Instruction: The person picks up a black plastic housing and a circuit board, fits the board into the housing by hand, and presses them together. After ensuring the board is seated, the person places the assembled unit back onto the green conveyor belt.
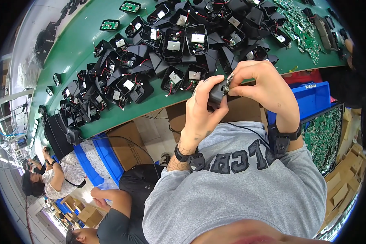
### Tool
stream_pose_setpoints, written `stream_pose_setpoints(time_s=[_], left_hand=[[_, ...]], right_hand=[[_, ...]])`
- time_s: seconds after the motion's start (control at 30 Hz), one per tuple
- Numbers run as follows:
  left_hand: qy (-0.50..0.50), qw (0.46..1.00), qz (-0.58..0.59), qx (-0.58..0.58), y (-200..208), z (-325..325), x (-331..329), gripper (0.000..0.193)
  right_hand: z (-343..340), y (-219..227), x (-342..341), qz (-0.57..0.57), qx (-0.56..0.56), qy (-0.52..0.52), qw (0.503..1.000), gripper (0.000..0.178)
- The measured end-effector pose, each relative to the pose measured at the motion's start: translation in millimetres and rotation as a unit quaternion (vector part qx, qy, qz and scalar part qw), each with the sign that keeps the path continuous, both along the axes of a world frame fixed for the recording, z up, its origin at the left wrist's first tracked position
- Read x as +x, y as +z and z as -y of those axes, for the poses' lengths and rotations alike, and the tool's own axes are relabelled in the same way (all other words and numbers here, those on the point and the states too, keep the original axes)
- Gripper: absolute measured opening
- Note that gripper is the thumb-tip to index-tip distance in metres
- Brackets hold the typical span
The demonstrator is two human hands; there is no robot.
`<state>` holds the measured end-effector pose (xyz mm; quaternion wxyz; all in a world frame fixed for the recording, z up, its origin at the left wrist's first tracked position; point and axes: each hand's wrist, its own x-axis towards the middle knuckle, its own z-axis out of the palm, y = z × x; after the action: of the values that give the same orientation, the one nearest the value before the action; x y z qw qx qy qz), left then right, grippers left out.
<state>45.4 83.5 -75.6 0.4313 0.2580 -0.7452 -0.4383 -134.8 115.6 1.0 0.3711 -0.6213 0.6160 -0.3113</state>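
Note:
My left hand [202, 106] grips a small black plastic housing [216, 92] from below, held up in front of my chest. My right hand [263, 83] pinches a small green circuit board [230, 78] against the top of that housing with thumb and fingers. Both wrists wear black bands. Just beyond the hands, the green work surface [73, 44] carries a dense pile of open black housings [166, 44] with red wires and white pads inside.
Loose green circuit boards [303, 30] lie heaped at the far right of the bench. A blue bin [313, 97] and a tray of boards [323, 136] stand at my right. Cardboard boxes [128, 144] sit under the bench. Other people [57, 179] sit at lower left.

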Motion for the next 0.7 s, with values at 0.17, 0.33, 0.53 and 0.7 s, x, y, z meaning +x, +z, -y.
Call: stream_pose_setpoints(time_s=[0.17, 0.33, 0.53, 0.7], left_hand=[[-0.012, 0.998, 0.014, 0.055, 3.8, -3.1, 1.3, 0.06], [-0.028, 0.997, 0.041, 0.061, 3.5, -2.1, 5.1, 0.058], [-0.022, 0.997, 0.05, 0.063, 6.1, -2.5, 5.0, 0.058], [-0.014, 0.996, 0.076, -0.035, 5.9, 1.1, 5.7, 0.06]], right_hand=[[-0.1, -4.2, -3.8, 0.014, 0.006, 0.014, 1.0, 0.011], [-0.1, -4.5, -5.4, 0.021, 0.007, 0.025, 0.999, 0.011], [0.7, -8.3, -5.7, 0.035, -0.005, 0.032, 0.999, 0.012], [0.5, -9.7, -4.4, 0.018, 0.028, 0.004, 0.999, 0.011]])
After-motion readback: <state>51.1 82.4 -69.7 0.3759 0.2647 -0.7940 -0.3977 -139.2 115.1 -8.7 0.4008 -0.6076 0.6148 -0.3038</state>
